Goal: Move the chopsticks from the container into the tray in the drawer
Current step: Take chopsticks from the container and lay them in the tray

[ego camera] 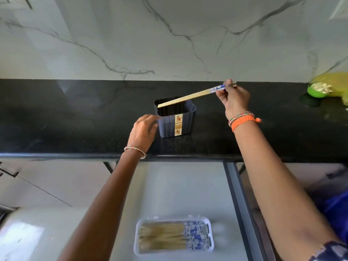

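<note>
A dark ribbed container (177,125) with a flowered label stands on the black counter. My right hand (234,99) pinches the blue-patterned ends of wooden chopsticks (190,97), which slant above the container's open top. My left hand (144,130) rests against the container's left side with relaxed fingers. Below, in the open drawer (180,187), a clear plastic tray (174,235) holds several chopsticks lying side by side, blue ends to the right.
The black counter (75,119) runs the full width, with a marble wall behind. A green bowl (316,91) and a yellow bag (335,81) sit at the far right. The drawer's dark right rail (239,200) lies under my right forearm.
</note>
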`<state>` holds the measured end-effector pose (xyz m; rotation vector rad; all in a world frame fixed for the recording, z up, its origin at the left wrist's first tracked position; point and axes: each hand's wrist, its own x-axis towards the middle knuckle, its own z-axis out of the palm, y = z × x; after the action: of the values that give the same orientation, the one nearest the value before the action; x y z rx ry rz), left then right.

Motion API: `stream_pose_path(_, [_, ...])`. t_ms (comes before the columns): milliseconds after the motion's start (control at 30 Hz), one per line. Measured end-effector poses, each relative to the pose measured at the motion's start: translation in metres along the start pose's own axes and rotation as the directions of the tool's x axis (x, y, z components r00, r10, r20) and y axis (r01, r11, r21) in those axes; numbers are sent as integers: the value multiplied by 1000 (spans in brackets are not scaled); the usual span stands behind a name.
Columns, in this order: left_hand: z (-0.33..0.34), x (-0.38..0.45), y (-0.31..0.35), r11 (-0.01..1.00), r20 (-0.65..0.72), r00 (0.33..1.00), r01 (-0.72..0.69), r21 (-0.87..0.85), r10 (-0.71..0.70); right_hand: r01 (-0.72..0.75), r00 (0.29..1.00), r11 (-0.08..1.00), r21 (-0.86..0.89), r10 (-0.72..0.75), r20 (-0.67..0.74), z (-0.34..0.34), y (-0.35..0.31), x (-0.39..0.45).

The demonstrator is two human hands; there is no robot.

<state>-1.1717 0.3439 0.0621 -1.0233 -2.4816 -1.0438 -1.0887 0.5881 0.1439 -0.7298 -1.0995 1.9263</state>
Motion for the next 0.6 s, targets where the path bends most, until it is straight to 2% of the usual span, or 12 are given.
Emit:
stream_pose_path(67, [-6,-35,-5,993,-56,995,79,-83,-84,-57,996,994,89,63,-59,-29,8,-41])
stream_pose_path(167, [-3,-104,-20,919,-45,933,342,-194,-357,-157,975,977,148,177,-135,-78,47,-103])
stream_pose_path(300, [10,-204,-41,810,186,814,575,-114,-551,-333,904,942,31,329,-273,-146,121,-170])
stream_pose_path(367, [13,-243,-49,714,305,695,697,-62,-652,-440,855,897,-52,401,-328,-173,154,-194])
stream_pose_path(433, [15,-270,-55,647,415,572,761,52,-707,-519,821,832,-195,422,-385,-190,180,-211])
stream_pose_path(467, [17,-279,-57,632,455,533,770,89,-713,-538,814,801,-262,412,-410,-197,188,-215])
stream_pose_path(533, [20,-293,-57,609,488,493,786,104,-720,-559,807,765,-320,412,-424,-207,204,-219])
stream_pose_path(600, [24,-301,-59,610,482,493,784,114,-724,-585,802,732,-350,457,-384,-210,215,-222])
